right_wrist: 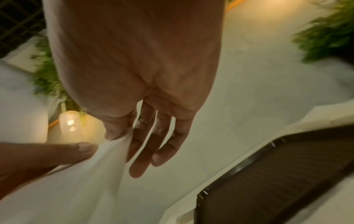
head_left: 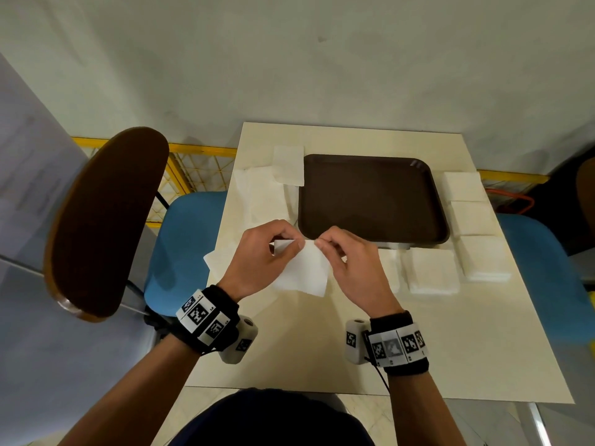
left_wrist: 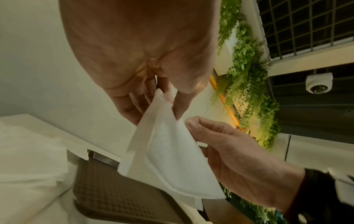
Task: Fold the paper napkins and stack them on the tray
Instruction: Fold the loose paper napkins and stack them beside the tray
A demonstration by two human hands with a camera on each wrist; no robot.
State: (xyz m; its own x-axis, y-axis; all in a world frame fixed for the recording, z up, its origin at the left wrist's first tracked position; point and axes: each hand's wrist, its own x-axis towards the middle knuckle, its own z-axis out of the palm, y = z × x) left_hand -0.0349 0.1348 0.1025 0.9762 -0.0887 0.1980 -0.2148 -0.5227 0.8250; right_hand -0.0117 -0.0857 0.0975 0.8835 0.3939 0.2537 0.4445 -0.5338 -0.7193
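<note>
A white paper napkin (head_left: 304,268) hangs above the table, held up by both hands at its top edge. My left hand (head_left: 291,244) pinches the left part of that edge, and my right hand (head_left: 320,243) pinches it just beside. In the left wrist view the napkin (left_wrist: 170,159) droops as a folded sheet below the left hand (left_wrist: 164,98), with the right hand (left_wrist: 193,122) at its edge. The right wrist view shows the right hand (right_wrist: 118,136) pinching the napkin (right_wrist: 76,181) between thumb and forefinger. The brown tray (head_left: 373,201) lies behind the hands with nothing on it.
Loose unfolded napkins (head_left: 264,191) lie left of the tray. Stacks of square napkins (head_left: 433,272) sit along the tray's front right and right side (head_left: 470,214). A brown chair back (head_left: 103,220) and blue seat stand at the left of the cream table (head_left: 322,349).
</note>
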